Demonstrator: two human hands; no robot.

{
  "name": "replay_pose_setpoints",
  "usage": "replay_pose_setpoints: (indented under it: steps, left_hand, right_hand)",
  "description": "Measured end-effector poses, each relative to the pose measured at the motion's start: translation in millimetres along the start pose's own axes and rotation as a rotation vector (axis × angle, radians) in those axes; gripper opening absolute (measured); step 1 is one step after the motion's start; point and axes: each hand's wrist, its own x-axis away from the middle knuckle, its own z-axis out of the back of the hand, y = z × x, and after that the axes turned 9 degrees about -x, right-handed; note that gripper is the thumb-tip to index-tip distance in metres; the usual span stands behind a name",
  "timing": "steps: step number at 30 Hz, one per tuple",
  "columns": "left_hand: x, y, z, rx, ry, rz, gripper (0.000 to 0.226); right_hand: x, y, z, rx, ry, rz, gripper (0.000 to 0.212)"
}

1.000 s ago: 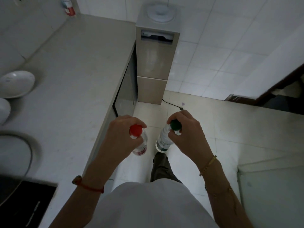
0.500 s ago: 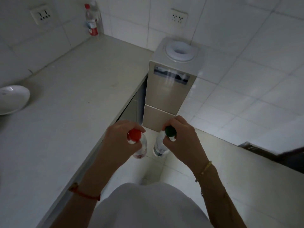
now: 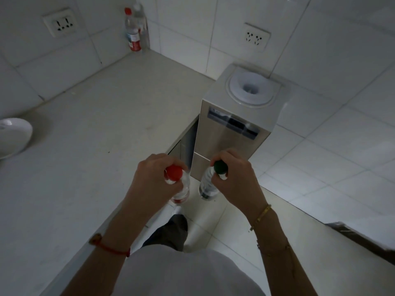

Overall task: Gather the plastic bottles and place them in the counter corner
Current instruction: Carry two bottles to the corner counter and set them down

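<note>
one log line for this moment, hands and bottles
left hand: holds red-capped bottle | right hand: holds green-capped bottle | corner bottles: upright | phase: carrying

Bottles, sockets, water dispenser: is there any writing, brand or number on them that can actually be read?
None can be read.
Red-capped bottle in the corner: red label, print too small.
Red-capped bottle in the left hand: label blurred.
Green-capped bottle in the right hand: dark label, illegible.
Water dispenser: dark panel, nothing legible.
Wall sockets: no visible text.
</note>
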Motion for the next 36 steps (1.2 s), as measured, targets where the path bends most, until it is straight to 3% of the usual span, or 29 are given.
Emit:
replay_pose_setpoints:
  steps: [19,36]
  left_hand:
    - [-204,-45,-7,-0.015,0.066,0.093,0.030]
    - [-299,-80,27,-0.048,0.184,0.218,0.034]
  right_hand:
    - [-229,27,-3,-0.025,-0.091,0.146,0.022]
    - [-367,13,-32,-0.062,-0.193,0.279,0.019]
